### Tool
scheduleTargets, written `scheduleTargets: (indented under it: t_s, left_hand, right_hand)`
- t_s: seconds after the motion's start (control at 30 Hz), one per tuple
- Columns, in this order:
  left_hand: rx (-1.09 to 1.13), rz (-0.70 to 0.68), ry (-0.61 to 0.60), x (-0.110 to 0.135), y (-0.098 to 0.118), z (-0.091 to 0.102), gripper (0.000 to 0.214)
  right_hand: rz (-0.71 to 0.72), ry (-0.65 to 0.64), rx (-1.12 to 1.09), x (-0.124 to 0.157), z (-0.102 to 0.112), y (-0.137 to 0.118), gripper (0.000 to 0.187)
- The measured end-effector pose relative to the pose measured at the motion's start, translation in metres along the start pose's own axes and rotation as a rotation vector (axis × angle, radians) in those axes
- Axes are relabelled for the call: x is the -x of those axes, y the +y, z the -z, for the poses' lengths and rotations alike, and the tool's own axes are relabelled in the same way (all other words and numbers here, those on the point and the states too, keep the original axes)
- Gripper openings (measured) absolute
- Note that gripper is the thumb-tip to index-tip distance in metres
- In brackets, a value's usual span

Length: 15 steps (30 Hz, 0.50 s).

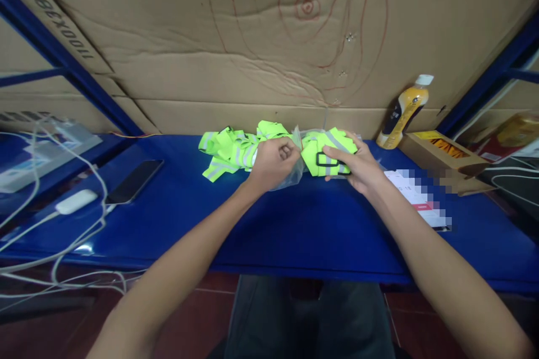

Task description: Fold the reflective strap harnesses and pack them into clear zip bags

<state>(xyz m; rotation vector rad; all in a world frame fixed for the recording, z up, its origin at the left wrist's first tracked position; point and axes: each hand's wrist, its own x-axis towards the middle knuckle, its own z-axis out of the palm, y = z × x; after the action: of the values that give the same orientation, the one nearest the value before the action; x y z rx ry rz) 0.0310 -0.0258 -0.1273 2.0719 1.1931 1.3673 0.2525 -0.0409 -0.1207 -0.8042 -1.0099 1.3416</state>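
My right hand [360, 165] is closed around a folded bundle of neon-yellow reflective strap [330, 143] with grey stripes and a black buckle [327, 160]. A clear plastic bag [295, 175] lies around or against the bundle's left end; how far the bundle sits inside it I cannot tell. My left hand [273, 162], fingers curled in a pinch, is at the bag's edge near a thin red line. Behind and left of that hand, a loose heap of the same yellow strap [229, 151] rests on the blue table.
Cardboard [168, 39] with red rings walls off the back. To the right stand a juice bottle [402, 115], an open carton [442, 151] and a partly blurred paper [416, 196]. On the left lie a phone [135, 181], a white adapter [76, 202], cables and a power strip [50, 160].
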Motion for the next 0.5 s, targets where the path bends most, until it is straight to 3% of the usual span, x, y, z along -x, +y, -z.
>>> scheduleTargets:
  t_s: [0.1,0.27,0.37,0.5]
  left_hand:
    - [-0.01,-0.08,-0.12,0.0,0.003,0.006,0.017]
    - [-0.154,-0.239,-0.021,0.01,0.005,-0.012,0.02]
    - [-0.128,-0.179,-0.006,0.015,0.0,-0.025,0.026]
    - [0.043,-0.061,-0.063,0.019,-0.007,-0.034,0.021]
  right_hand:
    - [0.074,0.05,0.066,-0.001,-0.002,0.004,0.072]
    - [0.167,0.143,0.07,-0.004,-0.001,-0.004,0.064]
    - [0.144,0.115,-0.015,0.0,-0.001,-0.015,0.061]
    - [0.031,0.079,0.137,0.002,0.001,-0.02,0.066]
